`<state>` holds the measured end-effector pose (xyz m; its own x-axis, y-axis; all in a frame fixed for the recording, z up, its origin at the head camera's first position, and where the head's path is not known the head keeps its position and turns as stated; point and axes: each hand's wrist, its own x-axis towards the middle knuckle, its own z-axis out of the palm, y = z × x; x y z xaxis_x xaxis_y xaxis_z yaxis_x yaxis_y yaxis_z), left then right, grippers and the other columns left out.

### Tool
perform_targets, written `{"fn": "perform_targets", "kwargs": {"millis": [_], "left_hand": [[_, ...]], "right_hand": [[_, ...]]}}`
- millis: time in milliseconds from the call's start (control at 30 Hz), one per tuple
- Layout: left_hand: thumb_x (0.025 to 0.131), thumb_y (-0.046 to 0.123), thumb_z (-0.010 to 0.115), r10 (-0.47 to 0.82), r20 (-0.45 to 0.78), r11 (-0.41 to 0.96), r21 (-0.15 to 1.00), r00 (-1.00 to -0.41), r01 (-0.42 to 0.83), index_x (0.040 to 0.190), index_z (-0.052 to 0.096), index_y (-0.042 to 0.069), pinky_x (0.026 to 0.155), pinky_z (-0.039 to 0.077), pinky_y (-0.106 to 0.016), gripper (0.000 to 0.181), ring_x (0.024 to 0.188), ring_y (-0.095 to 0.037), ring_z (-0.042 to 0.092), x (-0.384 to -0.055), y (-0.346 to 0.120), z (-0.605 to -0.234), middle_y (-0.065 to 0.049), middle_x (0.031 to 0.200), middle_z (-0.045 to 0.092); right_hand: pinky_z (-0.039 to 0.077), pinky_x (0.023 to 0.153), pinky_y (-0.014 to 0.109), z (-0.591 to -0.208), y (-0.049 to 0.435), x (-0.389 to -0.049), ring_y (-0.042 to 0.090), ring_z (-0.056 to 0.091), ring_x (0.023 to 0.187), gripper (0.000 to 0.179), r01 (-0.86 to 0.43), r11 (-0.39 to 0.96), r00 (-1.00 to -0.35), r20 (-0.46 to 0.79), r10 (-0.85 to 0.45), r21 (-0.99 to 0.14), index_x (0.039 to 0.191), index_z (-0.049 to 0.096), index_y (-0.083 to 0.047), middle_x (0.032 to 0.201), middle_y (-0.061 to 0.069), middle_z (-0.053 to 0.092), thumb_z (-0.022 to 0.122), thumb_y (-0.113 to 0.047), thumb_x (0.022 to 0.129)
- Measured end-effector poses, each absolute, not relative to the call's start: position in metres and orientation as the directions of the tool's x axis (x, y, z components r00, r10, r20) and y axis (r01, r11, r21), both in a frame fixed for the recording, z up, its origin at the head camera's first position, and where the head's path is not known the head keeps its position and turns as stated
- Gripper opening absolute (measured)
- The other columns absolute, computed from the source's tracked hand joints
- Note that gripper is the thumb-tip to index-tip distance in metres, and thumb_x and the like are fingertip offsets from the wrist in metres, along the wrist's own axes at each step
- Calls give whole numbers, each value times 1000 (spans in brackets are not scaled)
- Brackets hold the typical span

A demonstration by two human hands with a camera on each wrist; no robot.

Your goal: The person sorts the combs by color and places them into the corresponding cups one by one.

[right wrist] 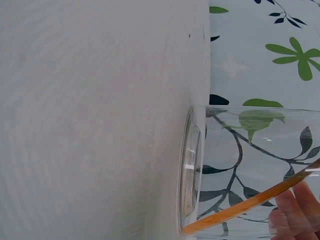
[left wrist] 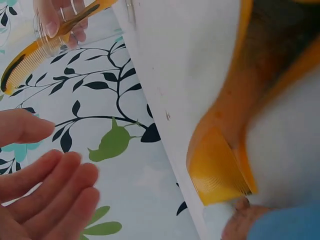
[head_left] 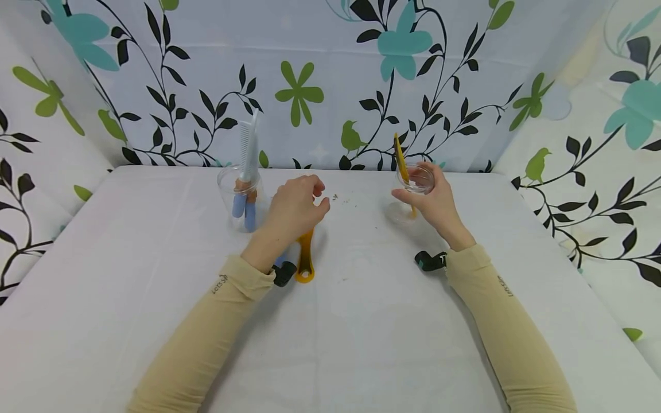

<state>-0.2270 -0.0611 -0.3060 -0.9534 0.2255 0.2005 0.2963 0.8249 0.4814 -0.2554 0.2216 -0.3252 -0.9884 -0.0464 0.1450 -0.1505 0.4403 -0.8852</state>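
In the head view my right hand (head_left: 436,201) grips a clear cup (head_left: 422,179) by its upper part, thumb in front and fingers round the far side. A yellow comb (head_left: 400,158) leans inside that cup; the right wrist view shows its thin orange handle (right wrist: 250,202) slanting down to the cup's base (right wrist: 189,175). My left hand (head_left: 296,206) is raised over the table with loosely bent fingers and nothing between thumb and fingertips. Below it lies another yellow comb (head_left: 306,258), its fine teeth (left wrist: 220,172) visible in the left wrist view. Beside this comb is a blue piece (left wrist: 290,225), partly hidden.
Left of my left hand stands a second clear cup (head_left: 224,183) holding white combs (head_left: 249,146) with blue handles. The white table (head_left: 361,332) ends at a patterned cloth (head_left: 320,137) behind and at the sides. Small dark specks (head_left: 335,198) lie between the cups.
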Motion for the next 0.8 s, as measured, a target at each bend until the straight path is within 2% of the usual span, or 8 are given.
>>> {"fn": "perform_targets", "kwargs": {"millis": [233, 500, 600, 800], "left_hand": [[96, 32, 60, 191, 80, 896, 394, -978, 207, 116, 66, 4, 72, 55, -41, 35, 85, -31, 64, -230, -52, -309, -11, 106, 70], [95, 31, 61, 151, -53, 950, 283, -987, 130, 89, 61, 5, 59, 48, -36, 26, 72, -27, 61, -232, -53, -316, -10, 82, 63], [93, 29, 64, 147, -90, 956, 270, -985, 118, 91, 63, 5, 63, 52, -37, 24, 75, -28, 63, -233, -57, -319, -10, 84, 64], [90, 29, 70, 153, -145, 953, 283, -978, 107, 111, 61, 0, 79, 57, -45, 37, 93, -34, 66, -235, -66, -323, -16, 102, 66]], "right_hand": [[34, 115, 47, -330, 223, -257, 26, 43, 139, 81, -154, 432, -988, 151, -42, -889, 149, 31, -4, 146, 14, 50, 79, -23, 86], [35, 115, 47, -349, 234, -275, 20, 44, 137, 86, -185, 434, -982, 187, -38, -882, 150, 32, -10, 144, 7, 53, 82, -32, 83], [35, 114, 48, -351, 235, -276, 20, 45, 137, 87, -194, 430, -980, 197, -37, -882, 149, 33, -10, 143, 7, 53, 83, -33, 82], [36, 115, 45, -351, 235, -276, 20, 46, 135, 85, -175, 427, -983, 179, -32, -887, 149, 33, -12, 143, 6, 53, 83, -31, 83]]}}
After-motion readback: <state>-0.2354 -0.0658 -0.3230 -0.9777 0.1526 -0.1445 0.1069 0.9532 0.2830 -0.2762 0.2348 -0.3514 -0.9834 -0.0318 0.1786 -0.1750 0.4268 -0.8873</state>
